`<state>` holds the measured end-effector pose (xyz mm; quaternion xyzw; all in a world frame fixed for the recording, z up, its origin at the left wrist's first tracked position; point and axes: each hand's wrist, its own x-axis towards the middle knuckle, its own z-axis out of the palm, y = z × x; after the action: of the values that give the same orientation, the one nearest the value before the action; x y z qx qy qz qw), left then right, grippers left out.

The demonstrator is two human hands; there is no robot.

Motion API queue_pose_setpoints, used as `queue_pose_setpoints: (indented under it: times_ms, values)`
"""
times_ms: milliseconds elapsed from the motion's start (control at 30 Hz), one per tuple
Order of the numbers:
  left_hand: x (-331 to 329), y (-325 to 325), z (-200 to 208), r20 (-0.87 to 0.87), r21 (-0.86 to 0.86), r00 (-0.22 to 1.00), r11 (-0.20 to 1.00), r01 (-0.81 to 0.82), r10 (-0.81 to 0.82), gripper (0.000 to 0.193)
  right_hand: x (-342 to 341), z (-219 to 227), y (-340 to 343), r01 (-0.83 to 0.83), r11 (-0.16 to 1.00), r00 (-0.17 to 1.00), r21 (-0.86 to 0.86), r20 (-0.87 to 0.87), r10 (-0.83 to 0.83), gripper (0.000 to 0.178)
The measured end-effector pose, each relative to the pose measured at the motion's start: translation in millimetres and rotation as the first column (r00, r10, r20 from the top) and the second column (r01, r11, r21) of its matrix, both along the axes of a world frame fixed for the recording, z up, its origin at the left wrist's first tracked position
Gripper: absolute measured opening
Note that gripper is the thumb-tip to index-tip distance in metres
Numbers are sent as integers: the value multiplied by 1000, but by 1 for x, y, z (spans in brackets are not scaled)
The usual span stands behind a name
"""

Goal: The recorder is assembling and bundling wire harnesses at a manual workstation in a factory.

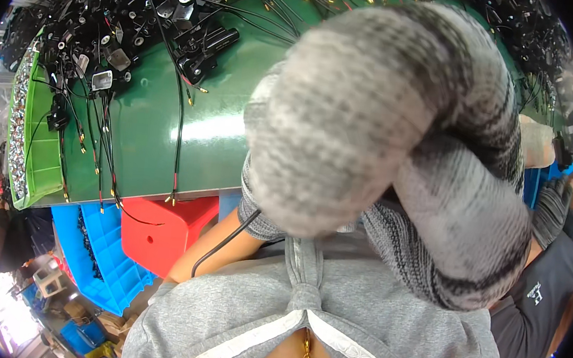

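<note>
A raised arm in a grey knitted sleeve [339, 129] fills the middle, close up and blurred. A further bend of grey knit [461, 223] lies to its right, apparently my right arm. My left arm [221, 245] is bare at the elbow, then enters another knitted sleeve [259, 221] that runs behind the blurred one. Neither hand shows; the sleeves hide whatever they hold or touch. Along my left arm curves a thin black cable [225, 239]. Nearest on the green tabletop [218, 103] is a black cylindrical part [209, 47] with wires.
Black wired parts [109, 17] are heaped at the far left; gold-tipped wires [289, 3] spread behind. A light-green tray [44, 149] with small metal pieces stands at the left edge. Below are a red stool [164, 229] and blue crate [103, 254]. A person [548, 294] sits right.
</note>
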<state>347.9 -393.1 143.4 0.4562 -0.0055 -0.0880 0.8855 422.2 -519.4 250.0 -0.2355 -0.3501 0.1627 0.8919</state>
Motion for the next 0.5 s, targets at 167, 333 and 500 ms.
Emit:
queue_pose_setpoints:
  times_ms: [167, 333, 500]
  values:
    - [1, 13, 2, 114, -129, 993, 990, 52, -37, 97, -6, 1, 8, 0, 1000, 1000, 27, -27, 0, 27]
    - [3, 14, 14, 101, 243, 991, 968, 61, -87, 77, -28, 12, 24, 321, 910, 933, -263, -79, -352, 15]
    - [6, 15, -1, 108, 376, 989, 925, 54, -101, 65, -18, 10, 8, 365, 872, 931, -325, 112, -348, 21]
